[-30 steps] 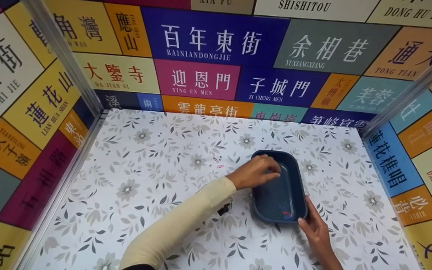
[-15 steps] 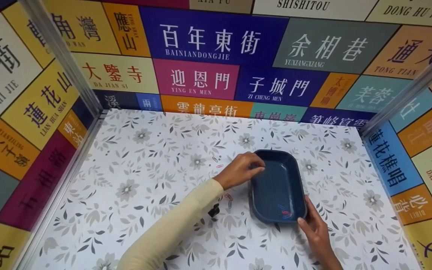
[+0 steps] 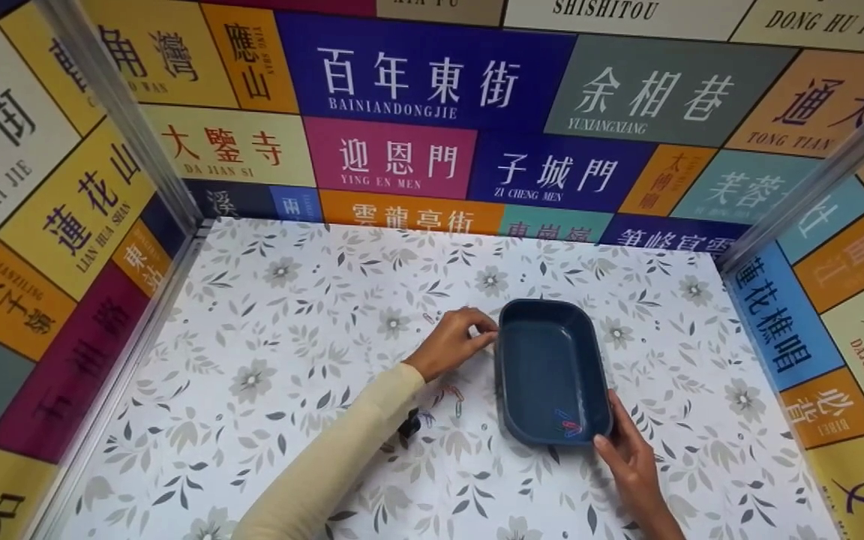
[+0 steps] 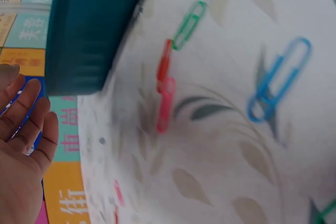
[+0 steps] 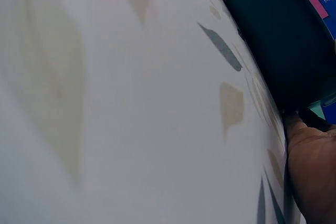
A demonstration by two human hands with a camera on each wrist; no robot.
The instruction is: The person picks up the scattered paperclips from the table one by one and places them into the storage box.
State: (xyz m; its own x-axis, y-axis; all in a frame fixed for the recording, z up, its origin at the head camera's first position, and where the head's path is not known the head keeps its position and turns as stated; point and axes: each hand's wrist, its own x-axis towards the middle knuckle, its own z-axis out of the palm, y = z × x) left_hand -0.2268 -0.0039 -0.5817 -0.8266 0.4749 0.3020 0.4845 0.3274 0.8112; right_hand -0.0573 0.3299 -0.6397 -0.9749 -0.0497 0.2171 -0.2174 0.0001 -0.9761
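A dark blue rectangular tray [image 3: 552,360] sits on the flowered tabletop, with several coloured paper clips [image 3: 568,426] in its near end. My right hand [image 3: 631,454] grips the tray's near right corner, thumb at the rim and fingers along the side. Just outside the tray's left wall is my left hand [image 3: 451,341], fingers loosely bent and nothing seen in them. In the left wrist view, a green clip [image 4: 189,25], a red clip [image 4: 164,65] and a pink clip [image 4: 166,105] lie end to end on the table. A blue paper clip [image 4: 279,80] lies apart from them.
Another paper clip [image 3: 428,319] lies beyond the left hand, and part of a green clip [image 4: 326,212] shows at the left wrist view's corner. A black device [image 3: 409,426] sits at the left forearm. Panels of coloured street signs [image 3: 432,75] enclose the table's back and sides.
My left hand has moved left, from over the tray to outside its left wall, uncovering clips on the table. The right hand keeps its grip on the tray.
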